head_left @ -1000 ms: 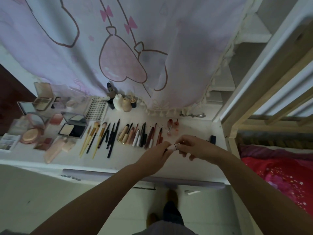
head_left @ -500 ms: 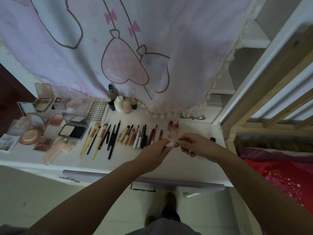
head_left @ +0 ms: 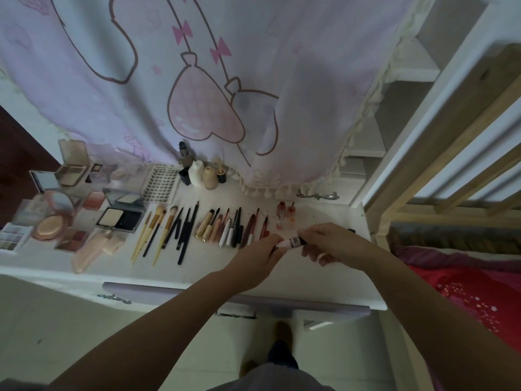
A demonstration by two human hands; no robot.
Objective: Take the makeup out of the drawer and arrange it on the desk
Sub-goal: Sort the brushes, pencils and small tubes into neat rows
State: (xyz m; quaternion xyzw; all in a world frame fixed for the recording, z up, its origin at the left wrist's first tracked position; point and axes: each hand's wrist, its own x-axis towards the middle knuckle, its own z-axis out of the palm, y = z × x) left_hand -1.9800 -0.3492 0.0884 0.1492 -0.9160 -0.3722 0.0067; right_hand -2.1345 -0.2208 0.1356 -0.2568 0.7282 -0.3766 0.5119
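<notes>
Holding: a small pink tube (head_left: 291, 242) with a dark cap and a barcode label, pinched between both hands above the white desk (head_left: 310, 275).
Left grip: left hand (head_left: 255, 256) has its fingertips curled round the pale end of the tube.
Right grip: right hand (head_left: 328, 242) has thumb and fingers closed on the dark cap end; the lower fingers hang loosely curled.
Tube position: lying roughly level, lifted off the desk, both ends covered by fingers, only the labelled middle showing.
Just beyond the grip: two small reddish bottles (head_left: 285, 211) standing on the desk, with red smears around them.
Left of the grip: a row of lip and liner pencils and gold tubes (head_left: 225, 225) laid side by side, the nearest one just beside the left hand.
Further left of the grip: a row of makeup brushes (head_left: 166, 230), then an open black powder compact (head_left: 121, 218).
Far left of the grip: a round pink compact (head_left: 53, 218), an eyeshadow palette (head_left: 12, 237) and other open cases.
Beyond and left of the grip: a lash tray (head_left: 160, 184) and a cluster of small bottles (head_left: 201, 174) against the pink curtain (head_left: 197, 80).
Beneath the grip: the drawer front (head_left: 324, 307) under the desk edge.
Right of the grip: a wooden bed frame (head_left: 451, 153) and red bedding (head_left: 473, 294).
</notes>
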